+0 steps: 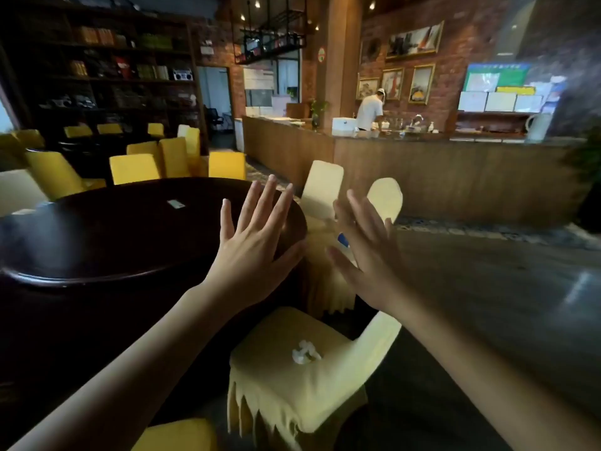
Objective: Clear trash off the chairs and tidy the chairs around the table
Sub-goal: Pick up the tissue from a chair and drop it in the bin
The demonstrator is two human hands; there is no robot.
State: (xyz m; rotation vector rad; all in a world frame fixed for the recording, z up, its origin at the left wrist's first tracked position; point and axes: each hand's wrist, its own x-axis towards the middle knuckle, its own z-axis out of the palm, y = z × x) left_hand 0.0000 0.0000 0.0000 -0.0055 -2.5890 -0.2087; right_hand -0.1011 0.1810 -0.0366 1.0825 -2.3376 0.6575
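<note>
1. Obstructed and unclear areas
- The right hand (367, 255) covers most of a small blue object (343, 239) that lies on the seat of the second chair (323, 187). What the object is cannot be told.
- A deeper-yellow chair (182, 434) is cut off by the bottom edge.
- Beyond the second chair only the rounded backrest of a third chair (385, 195) shows.
- The right margin of the view is blurred.

2. Task items
- The nearest chair (276, 379) wears a pale yellow fabric cover with a jagged, hanging hem. It stands just beside the dark round table (130, 239), seat toward the table and backrest away from it.
- A crumpled white tissue (305, 352) lies on that seat, near the backrest.
- The second and third chairs have the same pale covers and stand at the table's far edge.

3. Hands
- The left hand (250, 242) and the right hand are raised in front of the camera, above the chairs. On both, the fingers are straight and spread, and they hold nothing.

4. Writing
- A small white card (175, 204) lies on the table; its print is too small to read.
- The green-and-blue noticeboard (496, 79) on the brick wall carries text that is not legible.
</note>
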